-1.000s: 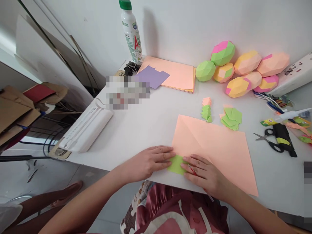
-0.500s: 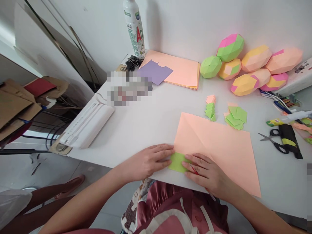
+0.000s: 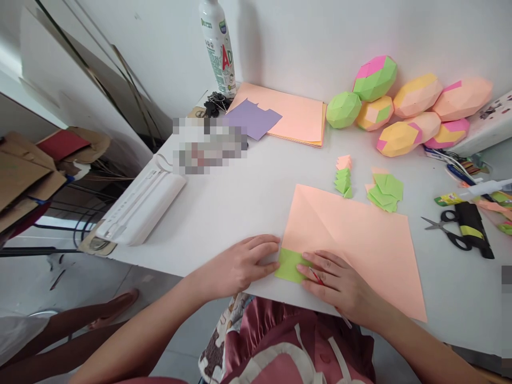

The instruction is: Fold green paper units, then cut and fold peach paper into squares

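A small piece of green paper [image 3: 288, 265] lies flat at the table's front edge, by the left corner of a large peach paper sheet [image 3: 376, 256]. My left hand [image 3: 248, 265] rests at its left side, fingers stretched and fingertips by its edge. My right hand [image 3: 340, 285] lies over its right part, pressing it with spread fingertips. Tucked between those right fingers is a thin stick with a red tip [image 3: 316, 276]; its rear end pokes out under the palm, and its kind is unclear. Beyond the sheet are folded green and peach paper pieces [image 3: 343, 178] and a loose green pile [image 3: 387, 192].
Scissors [image 3: 450, 229] and a black tool [image 3: 474, 229] lie to the right. Several faceted paper shapes [image 3: 376, 79] stand along the wall. At the back are a white bottle [image 3: 220, 50], a purple paper [image 3: 254, 118] and peach sheets [image 3: 296, 109]. A white device [image 3: 142, 205] occupies the left edge.
My left fingertips have drawn back slightly from the green paper. My right hand stays pressed on it. The whole view has shifted a little.
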